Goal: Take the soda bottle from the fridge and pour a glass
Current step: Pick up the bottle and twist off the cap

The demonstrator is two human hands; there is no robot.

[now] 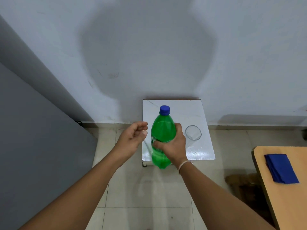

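A green soda bottle [162,128] with a blue cap [164,110] is held upright over a small white table [204,117]. My right hand [172,145] is wrapped around the bottle's middle. The cap is screwed on. My left hand [132,136] hovers just left of the bottle, fingers loosely curled and apart, holding nothing. A clear empty glass [193,132] stands on the table to the right of the bottle.
A grey fridge side or door [33,130] fills the left. The white wall [149,47] is right behind the table. A wooden table [290,205] at the right edge carries a folded blue cloth [280,168]. Tiled floor lies below.
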